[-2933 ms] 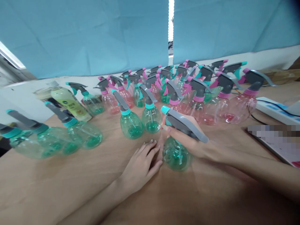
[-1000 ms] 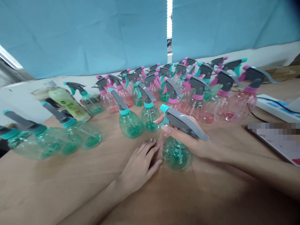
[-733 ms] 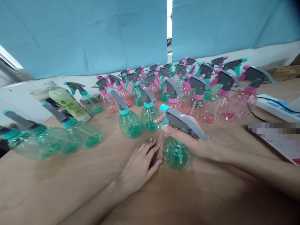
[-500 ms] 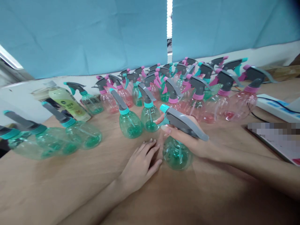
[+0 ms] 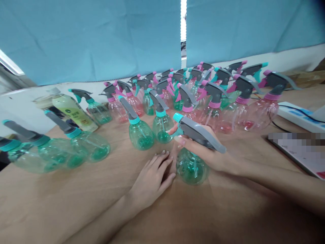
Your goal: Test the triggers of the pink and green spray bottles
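My right hand is wrapped round the neck of a green spray bottle, just under its grey and turquoise trigger head. The bottle stands upright on the wooden table. Left of it, my left hand lies palm down on the tabletop with fingers stretched out, holding nothing. Just beyond the hands stand two more green spray bottles, a nearer one and another to its right.
Several pink spray bottles and green ones crowd the back. More green bottles stand at left, near a pale green labelled bottle. At right lie a power strip with a black cable and a flat device. A blue curtain hangs behind.
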Available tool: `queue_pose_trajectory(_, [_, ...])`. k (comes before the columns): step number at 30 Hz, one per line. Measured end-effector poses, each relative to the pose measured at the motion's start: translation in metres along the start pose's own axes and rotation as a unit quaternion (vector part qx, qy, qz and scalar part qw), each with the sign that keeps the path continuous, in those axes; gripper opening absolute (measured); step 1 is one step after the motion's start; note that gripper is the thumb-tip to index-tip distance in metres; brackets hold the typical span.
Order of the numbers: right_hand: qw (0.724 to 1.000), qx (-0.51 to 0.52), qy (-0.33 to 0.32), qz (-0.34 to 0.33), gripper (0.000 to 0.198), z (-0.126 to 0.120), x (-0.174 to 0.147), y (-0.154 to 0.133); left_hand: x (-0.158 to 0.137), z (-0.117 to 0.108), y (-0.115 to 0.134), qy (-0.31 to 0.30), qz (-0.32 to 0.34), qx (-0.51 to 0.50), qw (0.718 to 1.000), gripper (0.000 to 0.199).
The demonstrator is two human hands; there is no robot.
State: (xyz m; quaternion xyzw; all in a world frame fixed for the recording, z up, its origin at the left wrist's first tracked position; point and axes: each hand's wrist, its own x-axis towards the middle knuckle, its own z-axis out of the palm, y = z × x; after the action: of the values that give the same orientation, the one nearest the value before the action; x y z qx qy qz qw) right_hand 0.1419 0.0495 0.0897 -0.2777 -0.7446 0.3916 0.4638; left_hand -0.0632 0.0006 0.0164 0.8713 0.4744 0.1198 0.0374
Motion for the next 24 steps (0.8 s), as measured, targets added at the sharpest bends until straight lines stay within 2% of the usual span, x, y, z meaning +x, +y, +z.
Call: queue_pose_trajectory(24, [1.000,0.000,0.009,-0.021,0.007,0.0016,-0.0016,0.0019,0.0003,0.0005,-0.0007,0.005,0.005,-0.001,1.000,0.039])
